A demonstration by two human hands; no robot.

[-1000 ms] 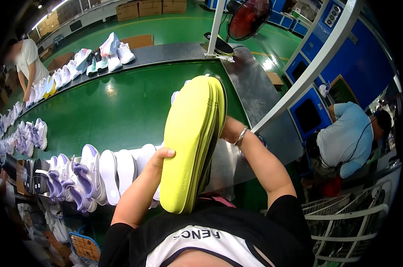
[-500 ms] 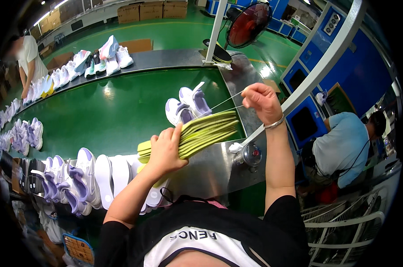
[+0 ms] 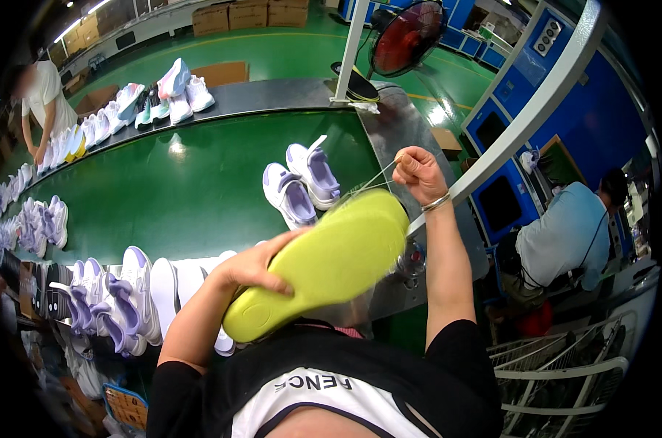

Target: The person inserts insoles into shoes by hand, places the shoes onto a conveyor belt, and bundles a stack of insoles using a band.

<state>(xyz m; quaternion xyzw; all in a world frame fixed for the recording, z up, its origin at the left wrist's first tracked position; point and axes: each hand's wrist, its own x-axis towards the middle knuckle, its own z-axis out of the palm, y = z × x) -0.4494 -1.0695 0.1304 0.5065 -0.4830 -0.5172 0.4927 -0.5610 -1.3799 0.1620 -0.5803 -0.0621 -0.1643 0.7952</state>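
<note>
My left hand (image 3: 252, 264) grips a stack of yellow-green insoles (image 3: 338, 255) near the heel end, thumb lying on the top face. The broad face of the uppermost insole is turned up and slightly blurred; the layers beneath are hidden. Closed in a pinch, my right hand (image 3: 420, 177) pulls a thin pale string (image 3: 379, 175) taut up and right from the far edge of the stack. Just beyond the insoles, a pair of white and lilac sneakers (image 3: 291, 196) rests on the green conveyor belt (image 3: 199, 212).
Lilac-white sneakers (image 3: 135, 281) and pale soles (image 3: 164, 288) line the near left edge. More shoes (image 3: 179, 95) stand on the far metal ledge (image 3: 272, 95). A white post (image 3: 524, 120) slants beside my right arm. Co-workers are at far left (image 3: 46, 95) and right (image 3: 564, 226).
The stack has rolled from edge-on to showing its broad face. My right hand has dropped slightly, still pulling the string. More of the sneaker pair shows now.
</note>
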